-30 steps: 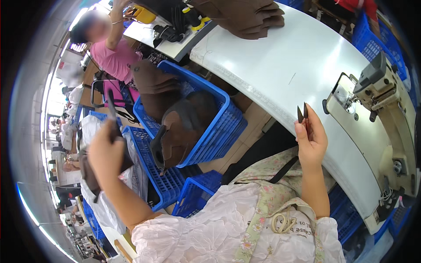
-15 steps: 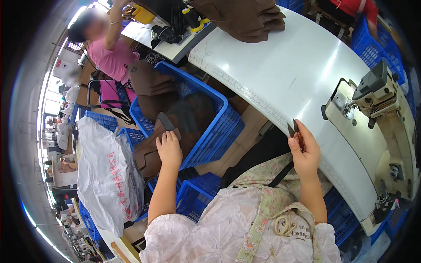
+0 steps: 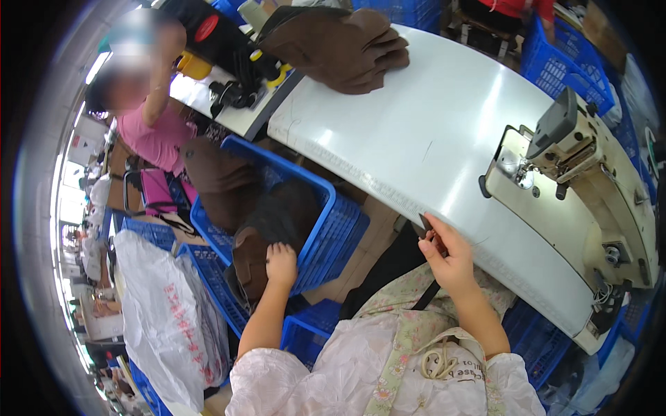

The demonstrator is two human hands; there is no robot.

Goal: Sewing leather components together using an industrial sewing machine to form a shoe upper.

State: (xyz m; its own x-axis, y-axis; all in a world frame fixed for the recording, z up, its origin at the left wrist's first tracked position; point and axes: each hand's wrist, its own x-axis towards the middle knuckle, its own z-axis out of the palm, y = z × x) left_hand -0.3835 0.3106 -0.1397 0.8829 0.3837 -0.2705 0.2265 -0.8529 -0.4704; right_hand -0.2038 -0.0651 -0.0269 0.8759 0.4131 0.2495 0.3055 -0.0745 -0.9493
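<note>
My left hand (image 3: pixel 282 265) is at the near side of a blue basket (image 3: pixel 331 182), its fingers curled on the edge of a brown fabric piece (image 3: pixel 250 260). More brown pieces (image 3: pixel 220 177) lie heaped in this basket, and a darker one (image 3: pixel 283 213) covers part of the heap. My right hand (image 3: pixel 449 255) is closed around small thread snips (image 3: pixel 425 223) at the near edge of the white table (image 3: pixel 388 139). Their dark blades point up and left, while most of the handle is hidden by my fingers.
A sewing machine (image 3: pixel 569 156) stands at the table's right. Brown fabric (image 3: pixel 347 52) is piled at its far left end. A white sack (image 3: pixel 163 305) leans at the left beside blue baskets. A person in pink (image 3: pixel 149 135) sits at the far left.
My view has shifted, so the table sits further left. My left fingers, flat on the fabric before, now curl on its edge. The snips' blades have come closer together.
</note>
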